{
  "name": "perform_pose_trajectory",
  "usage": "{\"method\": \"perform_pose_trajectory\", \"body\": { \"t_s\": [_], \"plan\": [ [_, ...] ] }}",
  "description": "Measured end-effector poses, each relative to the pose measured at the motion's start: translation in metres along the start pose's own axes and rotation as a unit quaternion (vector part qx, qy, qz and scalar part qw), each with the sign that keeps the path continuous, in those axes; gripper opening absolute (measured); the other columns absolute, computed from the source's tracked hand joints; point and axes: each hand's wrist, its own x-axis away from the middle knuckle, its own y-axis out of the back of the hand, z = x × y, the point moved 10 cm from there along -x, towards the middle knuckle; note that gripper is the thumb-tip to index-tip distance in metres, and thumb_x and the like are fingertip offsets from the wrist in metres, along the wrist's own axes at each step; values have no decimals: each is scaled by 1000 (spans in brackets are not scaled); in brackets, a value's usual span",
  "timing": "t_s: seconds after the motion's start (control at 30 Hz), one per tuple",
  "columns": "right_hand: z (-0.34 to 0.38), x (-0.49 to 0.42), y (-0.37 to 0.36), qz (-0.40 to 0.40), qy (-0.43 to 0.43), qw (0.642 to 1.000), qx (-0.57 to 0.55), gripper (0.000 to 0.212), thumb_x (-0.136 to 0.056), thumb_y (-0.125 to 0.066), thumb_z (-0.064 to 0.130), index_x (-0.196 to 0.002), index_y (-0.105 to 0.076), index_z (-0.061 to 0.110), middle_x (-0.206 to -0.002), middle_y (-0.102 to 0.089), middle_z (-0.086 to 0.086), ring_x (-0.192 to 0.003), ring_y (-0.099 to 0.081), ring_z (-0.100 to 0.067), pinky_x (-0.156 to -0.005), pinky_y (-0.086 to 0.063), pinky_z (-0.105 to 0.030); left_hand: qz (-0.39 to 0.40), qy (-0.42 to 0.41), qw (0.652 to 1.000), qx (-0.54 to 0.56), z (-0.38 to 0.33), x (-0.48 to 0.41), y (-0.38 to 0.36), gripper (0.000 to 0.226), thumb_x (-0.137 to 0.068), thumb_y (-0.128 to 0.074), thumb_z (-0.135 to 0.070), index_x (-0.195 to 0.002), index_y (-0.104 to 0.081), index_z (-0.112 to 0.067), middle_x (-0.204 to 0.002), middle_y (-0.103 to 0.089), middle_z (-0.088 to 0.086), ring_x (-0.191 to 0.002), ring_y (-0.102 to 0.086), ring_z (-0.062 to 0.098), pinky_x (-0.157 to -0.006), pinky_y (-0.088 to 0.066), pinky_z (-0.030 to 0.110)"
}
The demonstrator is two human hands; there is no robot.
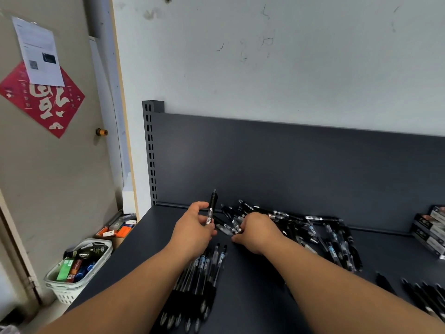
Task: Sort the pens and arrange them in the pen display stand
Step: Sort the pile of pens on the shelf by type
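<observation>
- Overhead, the left-hand grip [195,227] clasps a slim black retractable pen [212,208] by its lower barrel. The pen stands nearly upright above the dark grey metal shelf [252,297].
- Just beside it, the right-hand grip [257,233] rests on the near edge of a loose heap of black and clear-barrelled pens [301,225]. Its fingertips curl down among them; whether they actually clutch a pen cannot be told.
- The heap sprawls along the shelf's upright back panel [289,165].
- A tidy row of matching black-capped pens [202,273] lies side by side on the shelf, partly under the left forearm.
- More black pens [423,295] lie at the shelf's right front, with stacked dark cardboard boxes [431,230] behind them.
- A white plastic basket of assorted goods [79,268] sits on the floor to the left, below a door bearing a red diamond-shaped paper decoration [43,102].
</observation>
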Motion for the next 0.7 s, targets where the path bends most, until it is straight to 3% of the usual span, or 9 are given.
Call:
{"method": "perform_pose_trajectory", "body": {
  "t_s": [0.1,0.23,0.47,0.57,0.63,0.7],
  "plan": [
    [-3,0,2,-26,-1,999,-28,32,-84,-69,37,-68,-50,17,-79,-58,-3,-77,-58,-22,-57,-39,-26,-1,-2,1000,15,-1,-1,0,45,-92,-57,-5,-132,-45,-22,-93,-67,-3,-82,-70,13,-83,-57,35],
    [-7,4,18,-83,5,988,-126,27,-88,-64,35,-73,-56,14,-73,-59,-1,-72,-57,-19,-62,-40,-25,4,-4,999,41,-6,-1,-3,43,-93,-57,-6,-134,-45,-14,-97,-65,-4,-85,-70,13,-83,-57,33],
    [-30,35,50,-99,9,928,-358,28,-85,-68,35,-66,-60,16,-53,-51,5,-47,-43,-9,-48,-37,-22,34,32,983,177,-33,12,-46,16,-95,-56,-10,-110,-59,-6,-96,-68,9,-82,-71,17,-68,-56,27],
    [-50,58,63,-66,24,915,-397,25,-85,-70,32,-78,-66,8,-63,-58,0,-45,-44,-7,-45,-39,-21,63,28,981,183,-50,25,-78,13,-94,-59,-13,-104,-64,-8,-94,-72,10,-83,-69,18,-70,-56,29],
    [-72,75,77,-47,30,919,-390,26,-85,-71,32,-90,-69,6,-67,-59,-1,-47,-45,-8,-45,-39,-21,84,15,984,158,-63,37,-104,11,-92,-62,-18,-100,-68,-14,-93,-74,7,-88,-69,20,-77,-56,33],
    [-99,88,92,-35,24,929,-367,29,-84,-71,34,-94,-70,7,-66,-56,0,-49,-45,-10,-46,-38,-22,101,6,984,148,-76,50,-129,11,-91,-63,-20,-98,-70,-16,-92,-74,4,-87,-68,18,-75,-52,30]
  ]
}}
